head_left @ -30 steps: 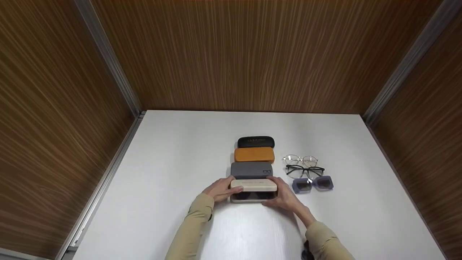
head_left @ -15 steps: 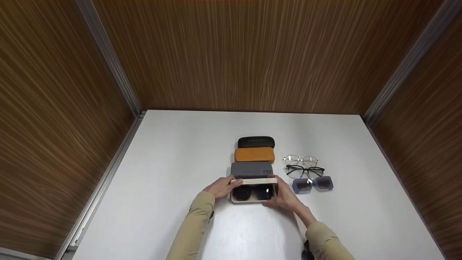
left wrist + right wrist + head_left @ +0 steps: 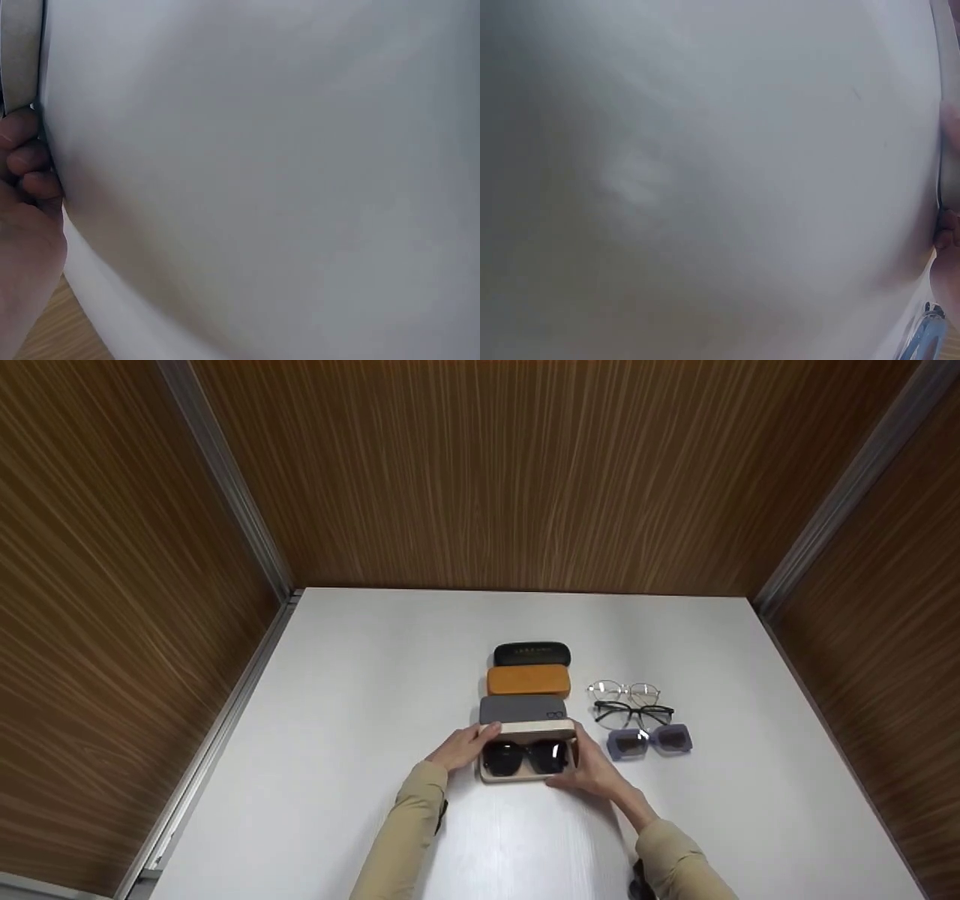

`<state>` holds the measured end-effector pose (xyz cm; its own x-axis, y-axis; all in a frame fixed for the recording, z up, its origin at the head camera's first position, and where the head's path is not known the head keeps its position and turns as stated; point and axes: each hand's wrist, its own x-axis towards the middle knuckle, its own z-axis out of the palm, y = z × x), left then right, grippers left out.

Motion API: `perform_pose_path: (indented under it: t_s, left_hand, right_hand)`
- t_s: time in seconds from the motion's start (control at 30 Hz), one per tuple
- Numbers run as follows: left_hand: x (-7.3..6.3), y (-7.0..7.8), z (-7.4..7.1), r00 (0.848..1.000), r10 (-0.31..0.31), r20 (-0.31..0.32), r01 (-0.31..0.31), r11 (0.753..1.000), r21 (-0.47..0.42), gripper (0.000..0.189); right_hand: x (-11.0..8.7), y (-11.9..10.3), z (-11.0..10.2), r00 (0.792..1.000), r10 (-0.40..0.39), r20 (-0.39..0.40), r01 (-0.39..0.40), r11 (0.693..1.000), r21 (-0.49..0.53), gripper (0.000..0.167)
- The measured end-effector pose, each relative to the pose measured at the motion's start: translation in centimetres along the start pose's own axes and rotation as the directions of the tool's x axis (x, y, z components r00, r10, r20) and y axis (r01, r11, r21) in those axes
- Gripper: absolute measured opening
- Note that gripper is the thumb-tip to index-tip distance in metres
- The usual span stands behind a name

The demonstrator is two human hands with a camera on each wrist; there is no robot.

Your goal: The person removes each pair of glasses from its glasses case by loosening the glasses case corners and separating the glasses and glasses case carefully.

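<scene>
In the head view a cream glasses case (image 3: 536, 727) lies with its lid raised, its mouth facing me. Inside it sit dark sunglasses (image 3: 502, 759). My left hand (image 3: 459, 748) holds the lid's left end, thumb on the front edge. Around the right end curls my right hand (image 3: 596, 769), with the thumb at the lower front rim. Bent fingers (image 3: 28, 157) show beside the case's pale edge (image 3: 20, 60) in the left wrist view. Only a sliver of the case (image 3: 950, 172) and of the right hand (image 3: 946, 277) appears in the right wrist view.
Behind the cream case stand a grey case (image 3: 517, 709), an orange case (image 3: 529, 680) and a black case (image 3: 532, 653). To the right lie thin-framed glasses (image 3: 645, 694), black-framed glasses (image 3: 657, 717) and blue-framed sunglasses (image 3: 675, 739). Wood-grain panels (image 3: 510, 472) enclose the white table (image 3: 360, 660).
The lid of the cream case has tipped up and back, bringing the dark sunglasses into full view. My left hand has shifted slightly away from me with it; the right hand has stayed put.
</scene>
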<state>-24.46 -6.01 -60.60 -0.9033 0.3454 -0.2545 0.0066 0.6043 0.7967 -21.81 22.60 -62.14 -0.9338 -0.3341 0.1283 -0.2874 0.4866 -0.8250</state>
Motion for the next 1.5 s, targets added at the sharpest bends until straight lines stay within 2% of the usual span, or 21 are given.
perform_pose_path:
  t_s: [0.17,0.4,0.5,0.63,0.83,0.97,1.17,1.3,1.5]
  left_hand:
    - [0.0,-0.1,0.2,1.000,-0.026,-0.009,0.025,0.998,-0.054,0.100]
    - [0.2,-0.2,0.3,0.999,-0.042,-0.019,0.038,0.984,-0.173,0.086]
    - [0.4,-0.2,0.3,0.998,-0.054,-0.023,0.049,0.982,-0.184,0.084]
    - [0.6,-0.1,0.3,0.999,-0.045,-0.017,0.042,0.983,-0.181,0.084]
    - [0.4,-0.1,0.4,0.998,-0.057,-0.025,0.051,0.980,-0.192,0.082]
    - [0.3,-0.1,0.4,0.997,-0.067,-0.036,0.059,0.980,-0.190,0.080]
    - [0.1,0.0,0.2,0.997,-0.067,-0.038,0.059,0.982,-0.179,0.079]
    - [0.2,0.0,0.2,0.997,-0.063,-0.038,0.056,0.985,-0.165,0.084]
    - [0.3,-0.1,0.3,0.997,-0.065,-0.034,0.059,0.985,-0.164,0.084]
  right_hand:
    - [0.0,0.0,0.1,1.000,-0.002,0.014,0.002,1.000,-0.009,0.117]
    - [0.1,0.0,-0.6,0.997,-0.048,0.057,0.051,0.998,-0.037,0.115]
    - [0.2,-0.4,-1.2,0.996,-0.038,0.084,0.045,0.996,-0.081,0.110]
    - [0.1,-1.0,-2.4,0.997,0.006,0.080,0.007,0.988,-0.157,0.090]
    - [-0.4,-2.4,-3.5,0.998,0.058,0.010,-0.052,0.955,-0.293,0.039]
    - [-0.7,-3.3,-3.4,0.999,-0.046,-0.009,0.038,0.916,-0.400,0.020]
    - [-0.7,-4.4,-2.3,0.976,-0.207,0.065,0.212,0.851,-0.480,0.020]
    - [-0.3,-4.7,-1.3,0.955,-0.263,0.134,0.294,0.815,-0.498,0.019]
    - [0.3,-5.0,-0.2,0.943,-0.289,0.165,0.332,0.796,-0.507,0.013]
